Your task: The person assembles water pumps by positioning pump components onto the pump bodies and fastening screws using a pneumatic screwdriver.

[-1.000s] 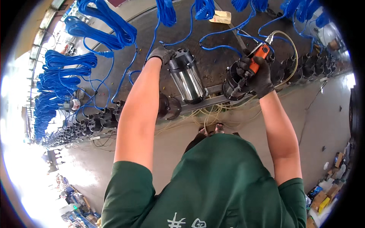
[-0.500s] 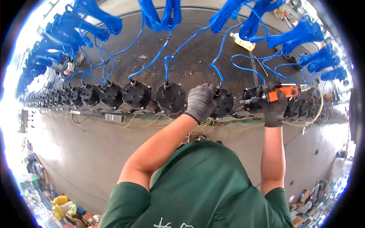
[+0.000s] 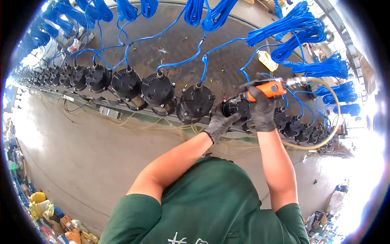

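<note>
My right hand, in a dark grey work glove, is wrapped round an orange air screwdriver. The tool lies tilted, its front end pointing left over a black round motor housing. I cannot make out whether its tip touches a screw. My gloved left hand grips the near left side of that same housing, thumb lying across its front. Left of it stands another black housing with a blue cable rising from its top fitting.
More black housings line the edge of the dark table on both sides. Bundles of blue cable hang along the far side. A pale air hose loops at the right. A yellowish bottle lies on the table.
My left hand has moved from the top of the housing down to its near side. The right hand has brought the air screwdriver left, over this housing. The view has turned and shifted.
</note>
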`<action>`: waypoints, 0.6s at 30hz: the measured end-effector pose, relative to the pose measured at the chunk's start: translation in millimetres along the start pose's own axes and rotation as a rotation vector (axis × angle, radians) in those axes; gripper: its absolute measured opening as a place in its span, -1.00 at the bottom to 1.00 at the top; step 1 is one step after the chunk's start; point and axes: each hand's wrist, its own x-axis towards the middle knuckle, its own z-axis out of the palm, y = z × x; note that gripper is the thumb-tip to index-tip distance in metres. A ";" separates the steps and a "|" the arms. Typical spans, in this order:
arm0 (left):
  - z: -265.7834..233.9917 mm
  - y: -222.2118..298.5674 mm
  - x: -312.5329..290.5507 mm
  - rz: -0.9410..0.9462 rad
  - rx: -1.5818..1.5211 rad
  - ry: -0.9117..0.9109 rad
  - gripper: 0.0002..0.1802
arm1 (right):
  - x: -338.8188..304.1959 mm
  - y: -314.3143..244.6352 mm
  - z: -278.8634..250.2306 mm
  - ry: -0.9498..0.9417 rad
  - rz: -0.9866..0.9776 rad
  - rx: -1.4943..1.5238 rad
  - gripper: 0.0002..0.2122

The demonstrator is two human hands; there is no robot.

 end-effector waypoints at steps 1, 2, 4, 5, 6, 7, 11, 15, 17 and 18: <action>-4.3 5.5 2.3 -0.025 0.006 -0.043 0.00 | 3.9 7.7 7.7 0.004 -0.002 -0.105 -0.56; -7.5 10.7 3.1 -0.050 0.013 -0.086 0.05 | 4.4 13.2 14.7 0.010 -0.017 -0.173 -0.58; -2.8 38.6 -4.8 -0.088 -0.005 -0.101 0.05 | 12.3 31.3 12.5 -0.010 -0.021 -0.178 -0.62; 2.0 52.9 -10.5 -0.111 0.108 -0.053 -0.07 | 14.3 36.1 8.6 -0.003 -0.018 -0.189 -0.62; 0.2 59.6 -12.3 -0.129 0.224 0.009 -0.20 | 17.5 42.7 9.1 -0.004 -0.002 -0.197 -0.61; -5.7 48.3 -5.6 -0.064 0.127 -0.036 -0.14 | 19.0 45.6 16.3 -0.015 0.017 -0.204 -0.60; -6.0 71.2 -17.5 -0.118 0.200 -0.030 -0.01 | 20.9 49.6 20.4 0.048 0.163 -0.351 -0.60; -11.6 42.8 -5.0 -0.075 0.105 -0.035 -0.02 | 14.6 56.4 22.4 -0.131 0.060 -0.299 -0.59; -10.7 39.7 -1.5 -0.076 0.081 -0.085 0.05 | 13.7 60.1 10.2 -0.120 0.051 -0.351 -0.65; -10.6 39.1 -0.8 -0.075 0.058 -0.137 0.13 | 15.8 61.1 9.0 -0.076 0.064 -0.333 -0.67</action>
